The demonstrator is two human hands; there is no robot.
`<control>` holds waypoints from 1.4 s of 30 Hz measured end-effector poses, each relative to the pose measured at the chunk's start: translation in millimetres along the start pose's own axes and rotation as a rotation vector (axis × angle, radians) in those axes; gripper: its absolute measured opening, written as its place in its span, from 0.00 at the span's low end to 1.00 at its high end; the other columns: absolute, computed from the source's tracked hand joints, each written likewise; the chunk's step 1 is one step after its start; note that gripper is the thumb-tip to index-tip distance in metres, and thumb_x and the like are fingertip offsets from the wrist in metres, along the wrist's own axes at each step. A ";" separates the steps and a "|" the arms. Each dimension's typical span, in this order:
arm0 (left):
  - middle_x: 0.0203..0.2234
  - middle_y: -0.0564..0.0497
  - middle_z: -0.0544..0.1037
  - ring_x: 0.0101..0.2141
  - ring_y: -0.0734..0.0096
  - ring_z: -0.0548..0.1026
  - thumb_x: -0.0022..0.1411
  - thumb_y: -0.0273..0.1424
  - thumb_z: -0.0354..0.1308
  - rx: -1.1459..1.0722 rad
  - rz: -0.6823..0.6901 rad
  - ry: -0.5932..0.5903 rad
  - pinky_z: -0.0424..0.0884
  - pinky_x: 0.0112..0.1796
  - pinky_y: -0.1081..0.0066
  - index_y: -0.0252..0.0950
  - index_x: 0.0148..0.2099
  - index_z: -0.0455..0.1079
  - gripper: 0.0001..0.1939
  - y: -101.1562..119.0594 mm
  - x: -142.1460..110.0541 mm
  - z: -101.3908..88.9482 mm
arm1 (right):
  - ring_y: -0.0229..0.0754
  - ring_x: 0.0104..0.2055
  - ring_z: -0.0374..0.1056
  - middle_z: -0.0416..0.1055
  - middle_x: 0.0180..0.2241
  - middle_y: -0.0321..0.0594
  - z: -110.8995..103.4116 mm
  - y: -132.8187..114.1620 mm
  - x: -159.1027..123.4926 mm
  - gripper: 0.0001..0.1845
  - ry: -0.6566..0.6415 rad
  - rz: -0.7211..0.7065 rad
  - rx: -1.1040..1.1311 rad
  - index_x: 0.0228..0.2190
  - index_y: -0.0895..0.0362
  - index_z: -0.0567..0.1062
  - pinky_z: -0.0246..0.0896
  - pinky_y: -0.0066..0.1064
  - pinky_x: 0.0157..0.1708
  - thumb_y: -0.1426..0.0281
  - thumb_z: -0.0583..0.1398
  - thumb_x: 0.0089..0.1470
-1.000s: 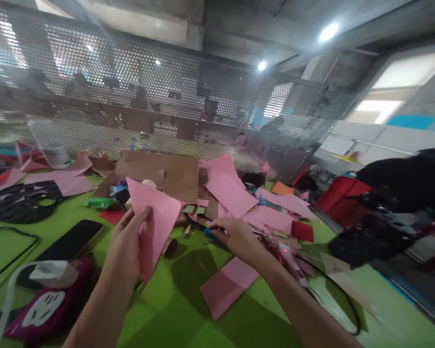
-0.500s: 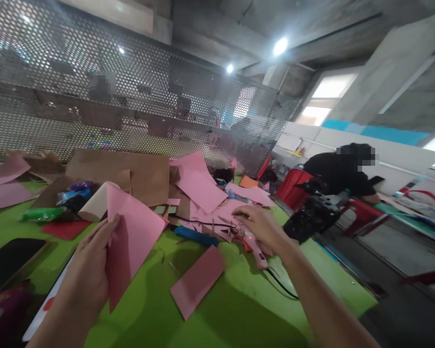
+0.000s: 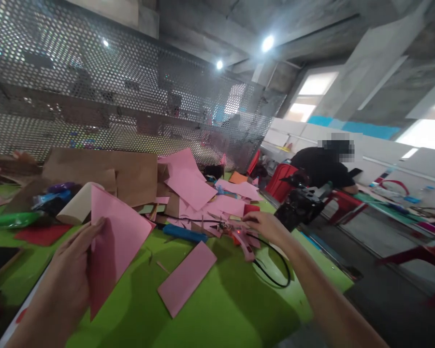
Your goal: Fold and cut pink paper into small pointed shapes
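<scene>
My left hand (image 3: 70, 261) grips a folded sheet of pink paper (image 3: 118, 241) by its left side, thumb on the front, holding it upright above the table. My right hand (image 3: 266, 227) is over the paper scraps with its fingers bent and drawn together; their tips are too small and blurred to show what they hold. Just behind those fingers is a small red piece (image 3: 251, 209). Below them lies a pink hot glue gun (image 3: 245, 247) with a lit red light and a looped black cord (image 3: 289, 270). A pink rectangular piece (image 3: 187, 280) lies between my hands.
A blue tool handle (image 3: 184, 233) lies near pink sheets (image 3: 192, 186) and brown cardboard (image 3: 136, 179). At left are a cream roll (image 3: 76, 203), a green packet (image 3: 14, 220) and a red sheet (image 3: 43, 234). A perforated metal screen (image 3: 130, 111) stands behind. A person (image 3: 311, 162) sits at right.
The view has swung to the right. My right hand has shifted right over the scraps and its fingers have drawn in; the red piece now shows behind it. My left hand keeps the pink paper.
</scene>
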State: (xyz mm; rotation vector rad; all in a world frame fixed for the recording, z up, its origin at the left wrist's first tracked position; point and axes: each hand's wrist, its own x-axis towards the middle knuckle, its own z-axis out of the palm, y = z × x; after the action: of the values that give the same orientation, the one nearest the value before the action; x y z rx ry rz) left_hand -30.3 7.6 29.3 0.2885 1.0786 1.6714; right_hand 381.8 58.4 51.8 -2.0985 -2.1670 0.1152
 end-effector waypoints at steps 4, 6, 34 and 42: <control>0.22 0.57 0.80 0.18 0.76 0.76 0.56 0.23 0.62 -0.063 -0.102 0.032 0.72 0.19 0.83 0.35 0.32 0.76 0.03 1.7 1.3 1.3 | 0.52 0.40 0.74 0.80 0.40 0.44 6.6 -17.5 -23.1 0.17 0.027 0.046 -0.032 0.45 0.52 0.78 0.58 0.33 0.33 0.60 0.57 0.58; 0.21 0.57 0.80 0.18 0.77 0.75 0.56 0.23 0.62 -0.061 -0.078 0.033 0.72 0.19 0.83 0.35 0.32 0.76 0.03 1.6 1.5 1.9 | 0.53 0.38 0.75 0.80 0.36 0.43 9.5 -29.2 -36.8 0.23 0.021 0.051 -0.040 0.52 0.50 0.73 0.56 0.32 0.30 0.58 0.57 0.57; 0.29 0.52 0.76 0.28 0.70 0.70 0.52 0.33 0.61 0.611 -0.236 -0.989 0.61 0.27 0.74 0.34 0.37 0.76 0.10 -48.6 -18.0 10.5 | 0.51 0.53 0.67 0.68 0.55 0.47 31.1 -140.9 95.2 0.20 0.017 -0.353 -0.187 0.53 0.57 0.70 0.63 0.48 0.52 0.66 0.61 0.60; 0.31 0.51 0.76 0.30 0.68 0.71 0.55 0.36 0.62 0.558 -0.210 -1.024 0.62 0.29 0.72 0.35 0.39 0.76 0.11 -53.2 -11.9 8.3 | 0.46 0.48 0.70 0.69 0.52 0.45 42.9 -146.7 114.5 0.16 0.030 -0.282 -0.250 0.50 0.56 0.71 0.69 0.43 0.46 0.65 0.59 0.63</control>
State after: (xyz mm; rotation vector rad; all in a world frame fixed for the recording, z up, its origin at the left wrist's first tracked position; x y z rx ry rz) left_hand 14.1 2.3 -3.0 1.1919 0.6987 0.7827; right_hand 227.2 169.1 33.9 -1.8632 -2.5447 -0.2230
